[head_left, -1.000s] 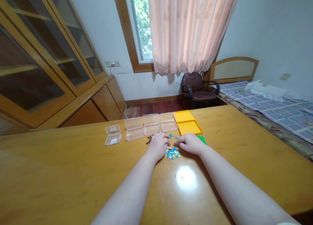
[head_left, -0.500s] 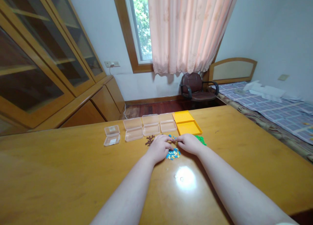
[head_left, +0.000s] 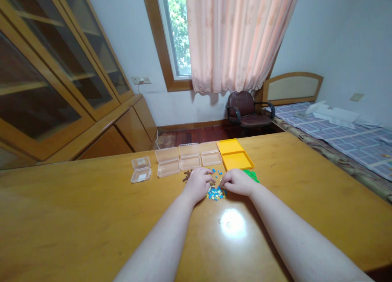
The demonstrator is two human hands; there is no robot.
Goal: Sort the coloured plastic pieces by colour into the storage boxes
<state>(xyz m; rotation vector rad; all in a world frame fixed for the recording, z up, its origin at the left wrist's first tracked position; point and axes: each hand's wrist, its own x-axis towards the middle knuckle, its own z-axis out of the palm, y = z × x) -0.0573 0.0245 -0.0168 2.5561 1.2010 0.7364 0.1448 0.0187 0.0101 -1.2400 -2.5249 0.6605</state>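
My left hand (head_left: 198, 183) and my right hand (head_left: 238, 181) rest side by side on the wooden table (head_left: 92, 216), fingers curled down into a small pile of blue and yellow pieces (head_left: 216, 193). What the fingertips pinch is too small to make out. Brown pieces (head_left: 186, 176) lie just left of my left hand. Green pieces (head_left: 252, 175) lie right of my right hand. A few blue pieces (head_left: 218, 172) are scattered beyond the hands.
Behind the hands stand several open clear plastic boxes (head_left: 168, 167) in a row and an open yellow box (head_left: 234, 153). A glass-door cabinet (head_left: 45, 82) lines the left wall. A dark chair (head_left: 248, 110) and a bed (head_left: 343, 139) stand beyond the table.
Both hands stayed over the pile; the fingers came together half a second ago and now sit slightly apart again, the right fingertips lower into the pieces.
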